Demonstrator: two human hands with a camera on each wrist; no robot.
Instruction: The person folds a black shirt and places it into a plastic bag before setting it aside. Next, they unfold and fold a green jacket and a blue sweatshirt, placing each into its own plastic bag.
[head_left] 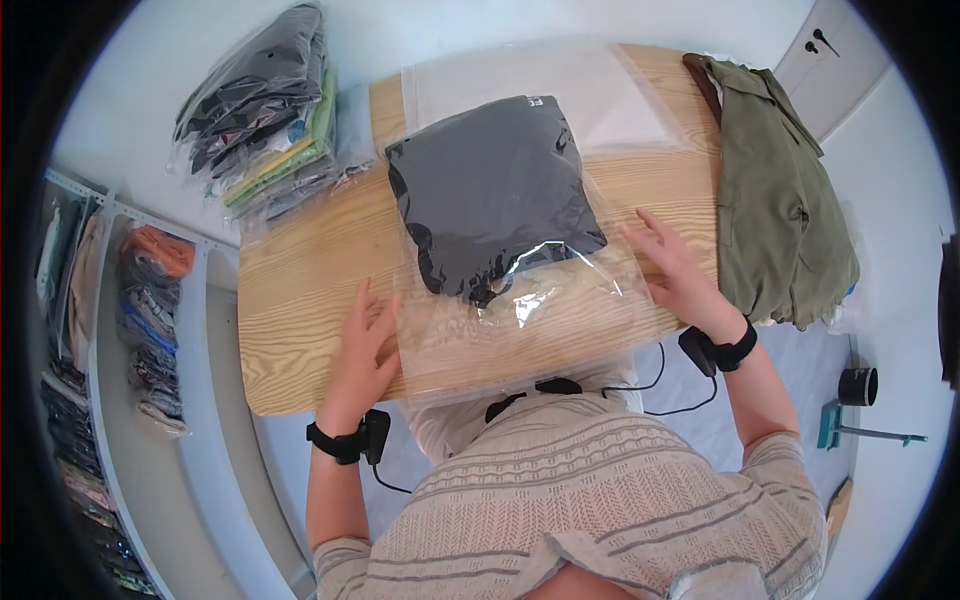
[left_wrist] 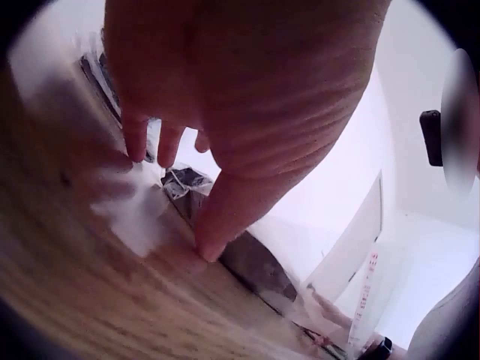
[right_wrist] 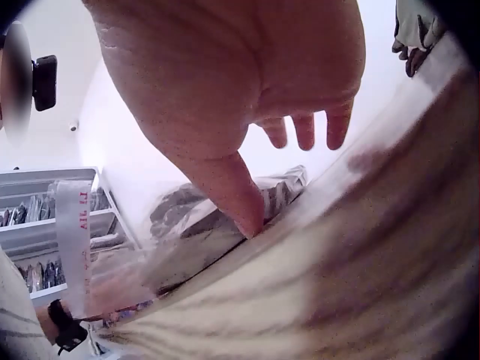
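Note:
A folded dark grey garment lies in a clear plastic bag at the middle of the wooden table. The bag's near part spreads flat past the garment toward the person's lap. My left hand is at the bag's left edge, fingers spread and nothing gripped. At the right edge is my right hand, its fingers also extended. Both wrist views show straight fingers, with the left thumb and right thumb pointing down near the bag. A raised strip of plastic with red print stands up between the hands.
Clear plastic bags lie flat at the table's back. Bagged garments are piled at the back left. Olive green clothing covers the right end. Shelves with folded clothes line the left wall.

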